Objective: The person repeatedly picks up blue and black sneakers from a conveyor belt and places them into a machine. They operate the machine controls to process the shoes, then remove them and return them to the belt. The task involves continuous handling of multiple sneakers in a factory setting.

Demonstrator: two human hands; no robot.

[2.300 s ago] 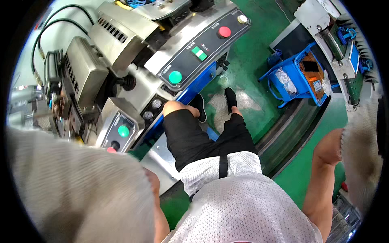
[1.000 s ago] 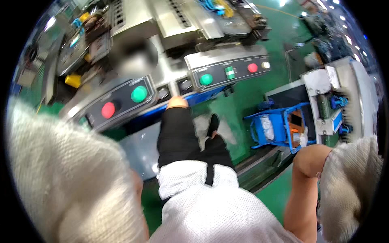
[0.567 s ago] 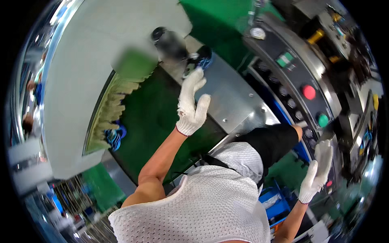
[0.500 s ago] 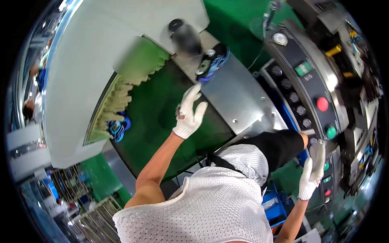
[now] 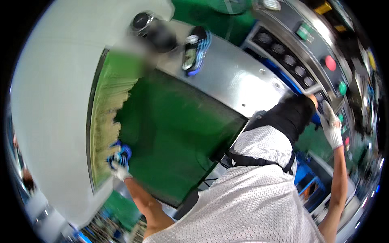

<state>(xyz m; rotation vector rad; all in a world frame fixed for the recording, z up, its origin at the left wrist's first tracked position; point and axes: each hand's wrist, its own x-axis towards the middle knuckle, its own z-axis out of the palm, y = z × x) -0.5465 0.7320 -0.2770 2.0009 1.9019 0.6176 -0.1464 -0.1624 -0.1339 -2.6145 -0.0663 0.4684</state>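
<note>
1. The left hand (image 5: 120, 169), in a white work glove, is stretched far out to the person's left and closes on a blue object (image 5: 119, 154) at the edge of the green conveyor belt (image 5: 174, 133).
2. That blue object sits right at the gloved fingers, touching them; what kind of thing it is I cannot tell, as it is small and partly covered by the hand.
3. Just above this hand, a fringe of yellowish strips (image 5: 106, 117) hangs along the opening of the pale grey machine housing (image 5: 52, 105).
4. The right hand (image 5: 331, 127), also in a white glove, is raised to the person's right and rests against the grey control panel (image 5: 308, 52). Whether its fingers press anything or are curled I cannot tell.
5. Beyond the right hand, further up the panel, sit a green round button (image 5: 343, 87) and a red round button (image 5: 330, 63), both apart from the glove.
6. Well away from both hands, on the steel plate (image 5: 239, 81) past the belt, lies a blue and black shoe (image 5: 195, 49).
7. Between the two arms, the person's white mesh shirt (image 5: 251, 202) fills the lower view.
</note>
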